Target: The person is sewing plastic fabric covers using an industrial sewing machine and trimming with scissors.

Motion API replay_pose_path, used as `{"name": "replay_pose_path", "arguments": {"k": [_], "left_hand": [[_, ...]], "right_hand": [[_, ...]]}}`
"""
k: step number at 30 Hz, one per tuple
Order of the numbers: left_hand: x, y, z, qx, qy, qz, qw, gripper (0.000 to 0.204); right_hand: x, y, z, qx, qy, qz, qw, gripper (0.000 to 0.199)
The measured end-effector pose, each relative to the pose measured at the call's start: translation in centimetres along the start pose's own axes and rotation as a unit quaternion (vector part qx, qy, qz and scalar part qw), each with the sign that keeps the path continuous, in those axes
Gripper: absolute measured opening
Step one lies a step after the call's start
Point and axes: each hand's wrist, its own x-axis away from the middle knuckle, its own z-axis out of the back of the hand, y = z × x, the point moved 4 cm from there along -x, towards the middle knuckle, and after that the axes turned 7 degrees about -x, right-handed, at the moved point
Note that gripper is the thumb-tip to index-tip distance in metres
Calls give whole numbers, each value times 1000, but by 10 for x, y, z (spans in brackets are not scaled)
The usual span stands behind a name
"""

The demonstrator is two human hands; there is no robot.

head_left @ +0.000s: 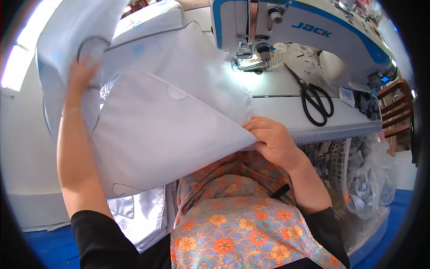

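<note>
I hold a large piece of white fabric point(161, 121) spread between both hands over the sewing table. My left hand point(80, 74) is raised at the upper left, fingers up against the cloth's far part, gripping it. My right hand point(271, 139) pinches the cloth's near corner at the table's front edge. A white and blue sewing machine point(286, 27) stands behind the cloth, its needle area point(251, 60) lit just past the fabric's right edge.
Black scissors point(313, 98) lie on the white table point(286, 114) right of the needle. A white basket point(358, 175) full of fabric scraps hangs below the table at right. More pale printed cloth point(139, 215) hangs by my lap. The floor is blue.
</note>
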Motion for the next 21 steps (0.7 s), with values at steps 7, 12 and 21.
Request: {"name": "replay_pose_path", "arguments": {"k": [7, 12, 21], "left_hand": [[185, 62, -45, 231, -309, 219, 896, 76], [122, 86, 13, 301, -231, 31, 925, 57], [61, 195, 174, 483, -121, -156, 853, 44]], "right_hand": [[6, -11, -9, 130, 20, -1, 991, 20], [53, -5, -37, 114, -61, 26, 991, 16], [327, 28, -7, 162, 422, -341, 825, 22]]}}
